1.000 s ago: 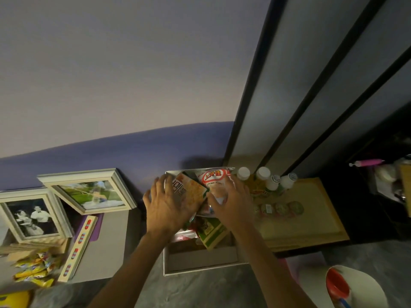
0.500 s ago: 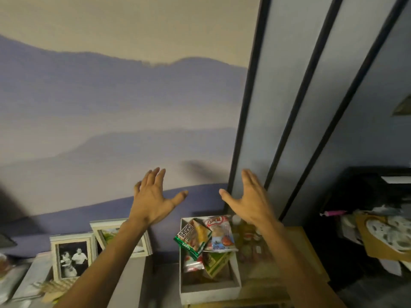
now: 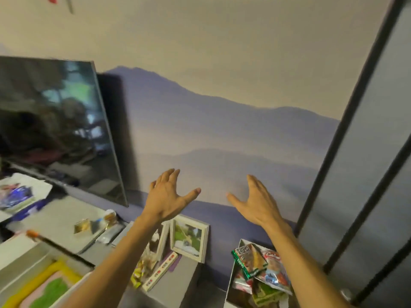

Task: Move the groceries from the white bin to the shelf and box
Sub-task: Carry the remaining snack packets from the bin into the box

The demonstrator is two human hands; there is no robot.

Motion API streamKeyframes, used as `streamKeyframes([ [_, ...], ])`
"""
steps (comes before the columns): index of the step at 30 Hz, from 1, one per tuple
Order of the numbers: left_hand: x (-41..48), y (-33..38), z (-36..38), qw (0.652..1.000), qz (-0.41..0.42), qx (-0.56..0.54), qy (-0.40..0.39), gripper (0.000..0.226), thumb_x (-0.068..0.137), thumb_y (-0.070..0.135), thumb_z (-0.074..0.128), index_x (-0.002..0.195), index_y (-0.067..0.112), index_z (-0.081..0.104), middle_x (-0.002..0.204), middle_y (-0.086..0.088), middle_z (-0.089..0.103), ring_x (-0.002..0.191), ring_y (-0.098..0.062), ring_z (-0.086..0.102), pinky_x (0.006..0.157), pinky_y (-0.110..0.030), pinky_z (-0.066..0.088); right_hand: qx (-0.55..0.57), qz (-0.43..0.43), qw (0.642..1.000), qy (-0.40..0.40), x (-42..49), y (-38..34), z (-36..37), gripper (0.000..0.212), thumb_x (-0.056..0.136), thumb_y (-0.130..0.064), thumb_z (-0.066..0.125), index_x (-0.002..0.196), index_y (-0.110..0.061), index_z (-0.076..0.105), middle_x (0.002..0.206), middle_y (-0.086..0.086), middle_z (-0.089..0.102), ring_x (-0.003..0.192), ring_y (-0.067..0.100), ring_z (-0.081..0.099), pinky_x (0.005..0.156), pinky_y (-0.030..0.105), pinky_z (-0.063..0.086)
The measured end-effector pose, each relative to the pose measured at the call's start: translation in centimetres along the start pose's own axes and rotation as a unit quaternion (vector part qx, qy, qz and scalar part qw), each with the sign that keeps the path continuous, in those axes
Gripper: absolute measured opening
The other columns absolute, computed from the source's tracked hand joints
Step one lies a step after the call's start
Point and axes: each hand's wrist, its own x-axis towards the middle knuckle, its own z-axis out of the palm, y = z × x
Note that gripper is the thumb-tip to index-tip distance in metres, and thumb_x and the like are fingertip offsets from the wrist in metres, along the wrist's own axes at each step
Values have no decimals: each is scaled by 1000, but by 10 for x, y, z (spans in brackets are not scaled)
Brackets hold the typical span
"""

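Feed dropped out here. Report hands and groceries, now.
Open, no grip: left hand and right hand, raised before the wall. In white box: snack packets, piled, below right forearm. Left of it, apart: picture frame.

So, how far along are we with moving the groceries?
Done: several snack packets lie in the white box at lower right. In hand: nothing; left hand and right hand are both open, raised before the wall. Left: what looks like the white bin at lower left holds a yellow, pink and green item; the rest is out of frame.
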Motion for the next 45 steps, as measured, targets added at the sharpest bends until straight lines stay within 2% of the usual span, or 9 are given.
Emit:
streamKeyframes([
  [7, -79, -134, -82, 983, -161, 65, 60, 110, 84, 96, 36, 164, 21, 31, 172, -7, 30, 155, -30, 33, 126, -55, 26, 31, -149, 984, -90, 13, -156, 91, 111, 90, -79, 55, 169, -13, 14, 176, 7, 17, 161, 25, 21, 127, 40, 26],
  [14, -159, -277, -153, 938, -315, 97, 103, 112, 79, 99, 35, 162, 23, 35, 171, -5, 32, 155, -30, 33, 126, -57, 25, 48, -267, 945, -183, 12, -308, 213, 108, 91, -78, 55, 169, -15, 15, 176, 7, 19, 160, 27, 23, 126, 43, 28],
  [22, -213, -420, -148, 900, -419, 105, 61, 115, 79, 98, 35, 163, 20, 34, 168, -10, 36, 150, -33, 40, 122, -57, 31, 0, -325, 911, -254, 11, -408, 362, 108, 86, -86, 50, 166, -21, 19, 172, 6, 29, 154, 32, 36, 116, 49, 44],
  [25, -219, -458, -106, 889, -447, 92, 25, 111, 81, 96, 39, 161, 20, 37, 166, -8, 40, 147, -33, 44, 118, -55, 35, -29, -323, 895, -305, 14, -408, 430, 109, 88, -84, 50, 167, -18, 16, 174, 8, 25, 156, 31, 33, 117, 48, 41],
  [32, -240, -551, 98, 843, -537, 21, -29, 110, 78, 97, 36, 159, 22, 41, 162, -1, 44, 144, -28, 46, 118, -49, 41, -85, -297, 870, -385, 18, -333, 649, 92, 88, -79, 52, 155, -18, 41, 158, 6, 49, 143, 27, 47, 110, 41, 44],
  [35, -250, -595, 198, 820, -572, 6, -24, 107, 80, 95, 41, 157, 19, 44, 158, -3, 49, 141, -29, 49, 115, -47, 44, -117, -327, 861, -371, 10, -291, 759, 83, 85, -79, 38, 142, -21, 54, 149, 0, 58, 143, 27, 42, 114, 47, 40],
  [38, -264, -634, 285, 802, -597, -17, -18, 105, 82, 90, 44, 158, 18, 41, 157, -4, 50, 138, -30, 50, 111, -47, 47, -148, -343, 859, -350, -6, -253, 843, 87, 92, -72, 40, 161, -19, 38, 165, 2, 43, 160, 32, 16, 127, 55, 20],
  [42, -277, -666, 364, 786, -616, -44, -27, 110, 77, 91, 46, 159, 17, 39, 157, -7, 47, 136, -31, 52, 106, -48, 50, -166, -353, 876, -283, -26, -210, 914, 98, 85, -63, 64, 165, -16, 33, 160, 7, 49, 161, 35, 13, 124, 57, 19],
  [45, -277, -675, 396, 790, -609, -65, -10, 97, 79, 86, 56, 149, 20, 47, 141, -7, 55, 124, -30, 57, 91, -42, 52, -202, -359, 878, -243, -34, -201, 933, 97, 83, -57, 76, 161, -10, 41, 159, 10, 50, 162, 38, 10, 124, 59, 16],
])
